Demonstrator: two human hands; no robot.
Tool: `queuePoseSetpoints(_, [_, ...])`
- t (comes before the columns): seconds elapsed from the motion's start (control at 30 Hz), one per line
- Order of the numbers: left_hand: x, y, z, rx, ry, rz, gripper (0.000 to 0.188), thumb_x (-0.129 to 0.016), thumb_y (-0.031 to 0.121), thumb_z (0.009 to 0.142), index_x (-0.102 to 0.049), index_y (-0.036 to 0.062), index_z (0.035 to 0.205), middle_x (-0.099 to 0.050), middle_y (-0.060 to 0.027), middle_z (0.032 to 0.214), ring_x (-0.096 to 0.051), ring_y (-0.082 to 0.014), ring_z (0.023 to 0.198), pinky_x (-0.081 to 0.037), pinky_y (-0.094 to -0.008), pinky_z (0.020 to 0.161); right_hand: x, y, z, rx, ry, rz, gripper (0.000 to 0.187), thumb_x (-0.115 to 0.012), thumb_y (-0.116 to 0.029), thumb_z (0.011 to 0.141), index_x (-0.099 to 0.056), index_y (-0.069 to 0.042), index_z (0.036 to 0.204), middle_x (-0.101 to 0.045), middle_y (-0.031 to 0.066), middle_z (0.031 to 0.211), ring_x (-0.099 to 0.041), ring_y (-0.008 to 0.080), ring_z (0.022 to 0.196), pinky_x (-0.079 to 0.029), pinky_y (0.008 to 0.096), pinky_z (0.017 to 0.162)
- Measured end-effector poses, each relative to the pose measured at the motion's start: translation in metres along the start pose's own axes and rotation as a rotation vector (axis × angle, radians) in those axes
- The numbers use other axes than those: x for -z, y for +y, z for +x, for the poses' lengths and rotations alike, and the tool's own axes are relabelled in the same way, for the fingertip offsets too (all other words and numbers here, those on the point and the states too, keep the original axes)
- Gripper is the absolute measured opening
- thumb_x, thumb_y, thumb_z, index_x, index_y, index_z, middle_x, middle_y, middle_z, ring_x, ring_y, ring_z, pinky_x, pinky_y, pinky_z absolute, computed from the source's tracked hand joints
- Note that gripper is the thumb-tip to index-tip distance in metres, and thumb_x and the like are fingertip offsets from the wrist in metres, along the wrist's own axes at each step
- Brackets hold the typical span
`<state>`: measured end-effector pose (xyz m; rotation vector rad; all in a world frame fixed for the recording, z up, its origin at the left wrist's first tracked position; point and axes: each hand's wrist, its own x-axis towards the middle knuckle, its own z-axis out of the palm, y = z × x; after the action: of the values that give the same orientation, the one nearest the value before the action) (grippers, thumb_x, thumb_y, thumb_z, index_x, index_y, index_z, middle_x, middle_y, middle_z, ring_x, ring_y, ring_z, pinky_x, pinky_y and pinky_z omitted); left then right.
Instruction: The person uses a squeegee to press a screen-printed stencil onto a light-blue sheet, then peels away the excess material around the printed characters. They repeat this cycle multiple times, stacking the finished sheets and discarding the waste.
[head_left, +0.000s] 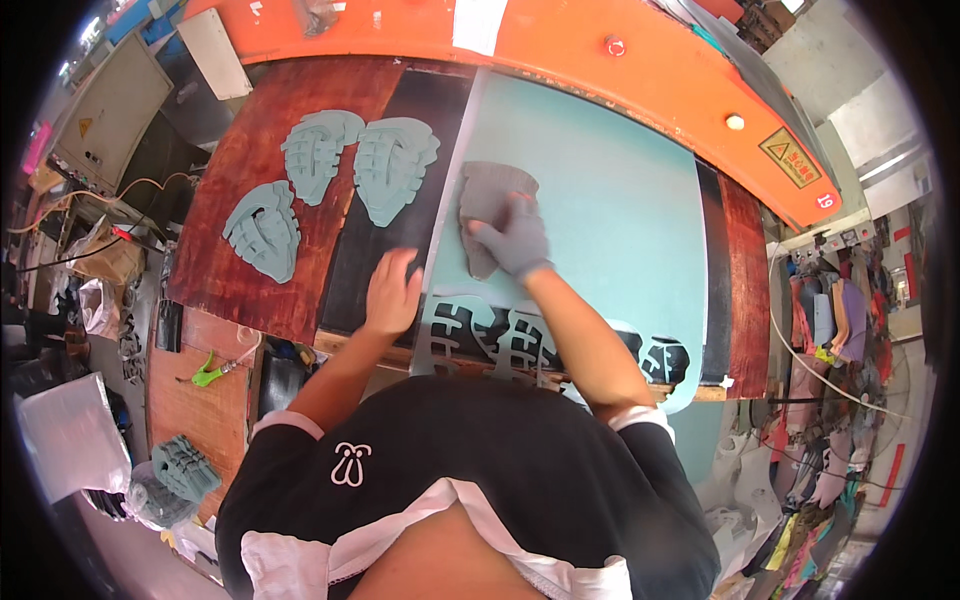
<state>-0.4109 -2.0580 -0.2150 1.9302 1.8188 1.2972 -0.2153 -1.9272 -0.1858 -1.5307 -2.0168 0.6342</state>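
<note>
My right hand [515, 238], in a grey glove, grips a brown-grey cutting die [492, 186] with a wide top and a narrow foot. The die rests on a pale teal sheet [610, 200], its grooved face partly covered by my fingers. Along the sheet's near edge run several cut-out openings [487, 322] with the black board showing through. My bare left hand [392, 294] is over the black board [365, 255], just left of the sheet, its thumb and fingers apart. Beyond it lie cut teal pieces [392, 170] with slots, on the black and red-brown boards [262, 130].
An orange machine beam [540, 40] with a red button spans the far side. A brown side table [205, 400] at left carries green-handled snips [208, 372] and a stack of cut pieces [185, 468]. Coloured scraps [830, 310] hang at right.
</note>
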Motion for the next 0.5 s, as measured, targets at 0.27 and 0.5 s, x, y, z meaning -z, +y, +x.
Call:
queuePoseSetpoints(0.27, [-0.053, -0.024, 0.033, -0.036, -0.216, 0.083, 0.039, -0.051, 0.018, 0.089, -0.048, 0.0074, 0.127, -0.038, -0.0102, 0.142, -0.042, -0.0303, 0.122, -0.030, -0.0429, 0.101, 0.002, -0.067, 0.017, -0.398, -0.196, -0.352, 0.086, -0.070, -0.048, 0.065, -0.038, -0.010, 0.135, -0.025, 0.0199, 0.146, -0.039, 0.0413, 0.122, -0.042, 0.0422, 0.095])
queuePoseSetpoints(0.5, [-0.051, -0.023, 0.032, -0.010, -0.202, 0.081, 0.039, -0.050, 0.017, 0.089, -0.049, 0.0082, 0.127, -0.039, -0.0095, 0.141, -0.042, -0.0297, 0.122, -0.030, -0.0425, 0.102, 0.024, -0.003, 0.016, -0.261, 0.113, 0.572, 0.082, -0.073, -0.039, 0.061, -0.046, 0.004, 0.126, -0.040, 0.0245, 0.133, -0.049, 0.0324, 0.114, -0.045, 0.0390, 0.090])
